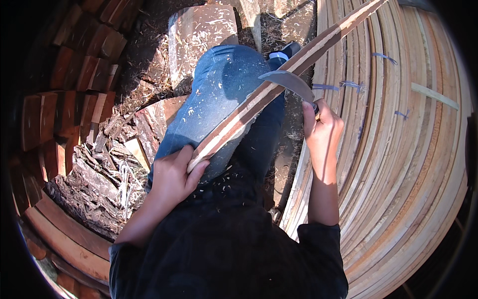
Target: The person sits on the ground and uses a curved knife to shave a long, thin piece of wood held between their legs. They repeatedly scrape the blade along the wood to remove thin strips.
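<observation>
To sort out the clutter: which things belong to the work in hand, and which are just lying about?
In use:
curved knife, in the right hand
wood strip, in the left hand

Apparently lying about:
stacked boards, right
stacked wood blocks, left
bark scraps

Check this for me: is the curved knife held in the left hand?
No, the right hand grips the curved knife, while the left hand holds the wooden strip.

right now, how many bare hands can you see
2: the left hand grips the near end of the wood strip; the right hand holds the curved knife. No others show.
</observation>
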